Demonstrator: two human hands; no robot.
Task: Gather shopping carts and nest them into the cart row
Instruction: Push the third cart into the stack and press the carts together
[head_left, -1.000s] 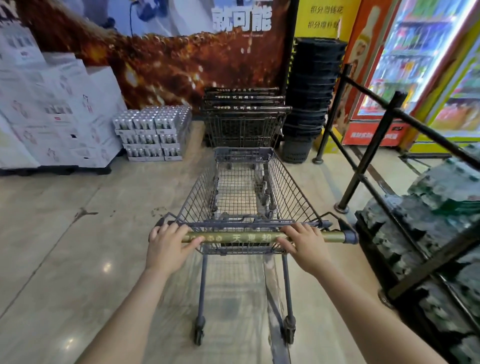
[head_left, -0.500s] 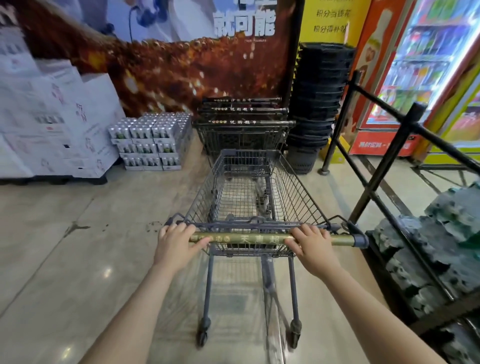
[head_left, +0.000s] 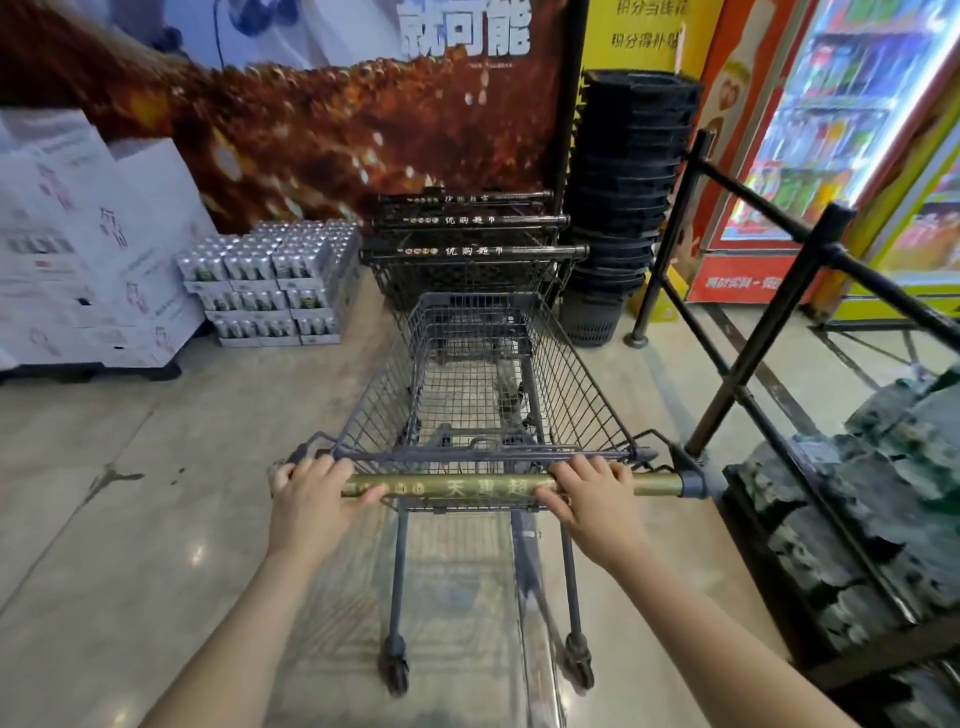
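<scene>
Boxes and can trays (head_left: 270, 283) sit off left, out of the lane. Left hand (head_left: 306, 499) and right hand (head_left: 592, 501) each have their grip wrapped around the cart handle (head_left: 467, 486), spaced wide, probably for steering. The cart (head_left: 478, 384) has its nose right at the cart row (head_left: 467, 249) by the wall, lined up to slide in. Basket stack (head_left: 623, 197) and black railing (head_left: 753, 332) hem the right side.

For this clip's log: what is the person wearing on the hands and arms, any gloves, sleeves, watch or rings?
Nothing shows. The left hand and right hand are bare, with no gloves, and no rings are visible on the fingers that show. Both forearms are uncovered down to the bottom edge of the picture, with no sleeve, watch or bracelet in view.
</scene>
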